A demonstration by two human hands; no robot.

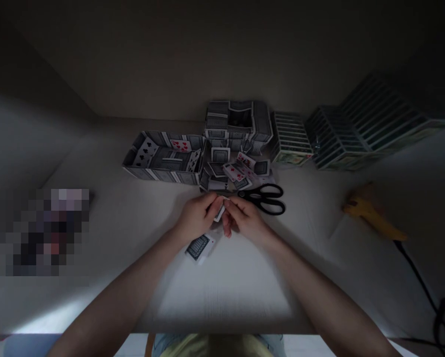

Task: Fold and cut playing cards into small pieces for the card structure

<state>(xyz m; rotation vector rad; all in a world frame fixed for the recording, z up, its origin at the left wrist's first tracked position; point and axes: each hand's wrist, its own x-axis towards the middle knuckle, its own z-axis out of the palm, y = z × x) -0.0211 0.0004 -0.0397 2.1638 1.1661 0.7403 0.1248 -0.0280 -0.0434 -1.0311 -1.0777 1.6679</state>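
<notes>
Between both hands, low over the white table, is a playing card [220, 212], partly covered by fingers. My left hand [197, 214] pinches it from the left, and my right hand [244, 216] grips its right side with thumb and fingers. Just below the left hand lies a face-down card pack [199, 248] with a dark patterned back, near some clear wrapping. Black-handled scissors [269, 198] rest beyond the right hand, their blades partly hidden. Loose playing cards [237, 171], some face up, are scattered behind the hands.
An open box made of cards [166, 158] stands at back left, beside a taller card structure [239, 124]. Slatted boxes [291, 136] line the back right. A yellow glue gun [374, 215] with a black cord lies at right. A blurred-out object [51, 233] is at left.
</notes>
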